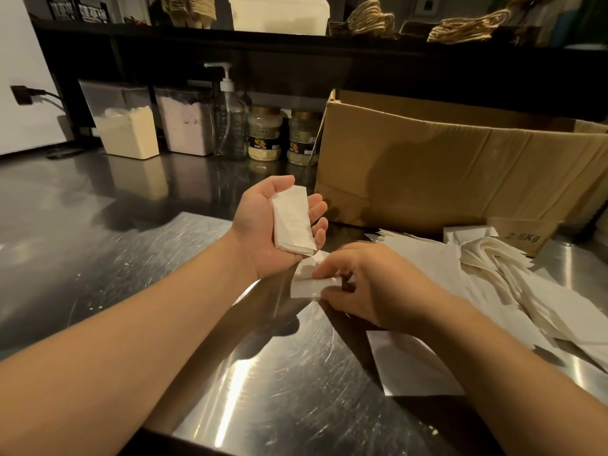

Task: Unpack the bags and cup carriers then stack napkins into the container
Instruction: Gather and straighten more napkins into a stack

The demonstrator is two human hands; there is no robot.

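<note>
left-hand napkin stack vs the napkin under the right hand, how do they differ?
The stack lies in the upturned left hand, lifted off the counter; the napkin lies on the counter, pinched by the right hand. The stack is several folded layers thick; the napkin looks thin, possibly single. The stack shows whole; the napkin is partly hidden. Both are white folded paper.

Only thing I can actually read is "2.5Kg" on the small brown paper bag by the big box. The two yellow jars have dark labels, print too tiny to read.
</note>
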